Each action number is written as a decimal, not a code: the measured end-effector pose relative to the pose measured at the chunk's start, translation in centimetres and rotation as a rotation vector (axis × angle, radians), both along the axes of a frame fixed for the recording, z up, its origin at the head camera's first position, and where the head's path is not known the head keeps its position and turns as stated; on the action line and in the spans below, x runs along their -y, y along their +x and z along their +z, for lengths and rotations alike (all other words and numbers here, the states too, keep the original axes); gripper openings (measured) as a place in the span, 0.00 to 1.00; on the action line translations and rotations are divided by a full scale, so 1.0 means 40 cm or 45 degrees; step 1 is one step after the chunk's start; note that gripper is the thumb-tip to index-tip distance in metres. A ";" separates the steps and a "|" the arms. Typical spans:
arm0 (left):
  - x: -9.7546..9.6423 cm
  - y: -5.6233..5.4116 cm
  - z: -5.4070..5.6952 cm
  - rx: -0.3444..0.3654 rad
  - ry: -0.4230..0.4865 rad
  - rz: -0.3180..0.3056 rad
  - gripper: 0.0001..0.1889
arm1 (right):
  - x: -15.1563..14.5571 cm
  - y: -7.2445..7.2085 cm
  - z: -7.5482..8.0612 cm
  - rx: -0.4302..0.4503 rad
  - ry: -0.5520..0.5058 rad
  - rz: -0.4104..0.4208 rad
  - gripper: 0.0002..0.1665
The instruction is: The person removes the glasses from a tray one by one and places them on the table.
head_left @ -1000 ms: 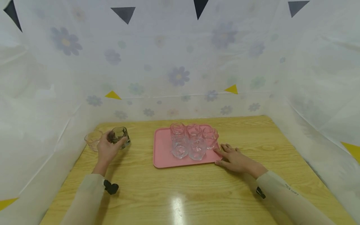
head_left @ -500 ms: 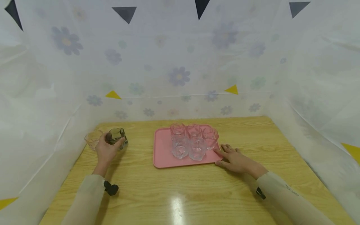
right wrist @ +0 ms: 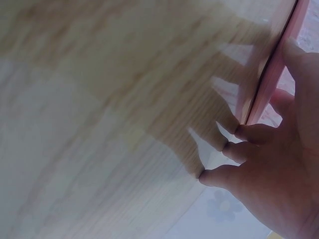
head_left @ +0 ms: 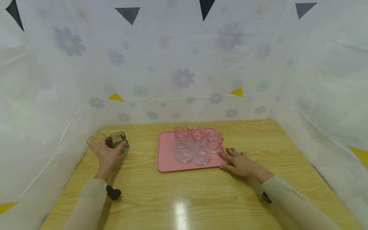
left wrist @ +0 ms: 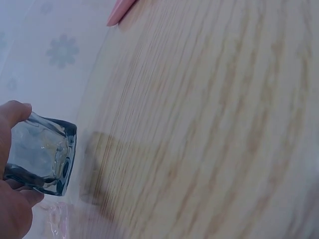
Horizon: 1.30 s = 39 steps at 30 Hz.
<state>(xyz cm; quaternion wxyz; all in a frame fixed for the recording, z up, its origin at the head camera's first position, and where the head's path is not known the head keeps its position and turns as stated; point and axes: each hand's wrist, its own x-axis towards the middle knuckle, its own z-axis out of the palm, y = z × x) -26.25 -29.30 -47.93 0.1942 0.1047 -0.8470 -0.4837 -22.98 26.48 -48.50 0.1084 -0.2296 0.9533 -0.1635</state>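
My left hand (head_left: 107, 156) grips a smoky grey glass tumbler (head_left: 124, 147) between thumb and fingers at the table's left side. In the left wrist view the tumbler (left wrist: 42, 154) is upright relative to the table, its base just above or at the wood; I cannot tell which. Just left of the hand stands a pale amber-pink tumbler (head_left: 94, 140), partly hidden by it. My right hand (head_left: 240, 163) rests at the right front corner of a pink tray (head_left: 166, 159). Its fingers are spread, some on the table and some against the tray's rim.
On the tray, three pink-looking tumblers (head_left: 215, 140) form a back row and two clear tumblers (head_left: 202, 153) stand close in front. The tray's left part is bare. White flower-patterned sheeting (head_left: 184, 57) encloses the wooden table (head_left: 184, 191) at the back and sides.
My left hand has carried the grey tumbler slightly left and down, closer to the amber-pink one. The right hand and tray have kept their places.
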 end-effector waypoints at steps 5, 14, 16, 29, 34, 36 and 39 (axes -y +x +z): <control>0.010 -0.004 -0.008 0.001 0.001 0.006 0.47 | -0.001 0.000 -0.001 -0.010 0.001 0.005 0.45; 0.009 -0.011 -0.014 0.024 -0.002 0.009 0.48 | -0.002 0.000 -0.003 -0.002 -0.006 0.000 0.45; 0.008 -0.014 -0.017 0.026 -0.008 0.015 0.48 | -0.002 -0.001 -0.004 0.002 -0.001 -0.001 0.45; 0.005 -0.021 -0.018 0.006 0.006 0.019 0.46 | -0.003 -0.004 -0.007 0.004 0.002 -0.008 0.45; 0.004 -0.019 -0.017 0.020 -0.012 0.017 0.48 | -0.003 -0.005 -0.007 0.008 -0.001 -0.007 0.45; 0.004 -0.018 -0.015 0.017 -0.026 0.013 0.50 | -0.003 -0.005 -0.007 0.009 0.002 -0.005 0.45; 0.004 -0.021 -0.014 -0.021 -0.061 0.000 0.52 | -0.004 -0.004 -0.005 0.013 0.005 -0.009 0.45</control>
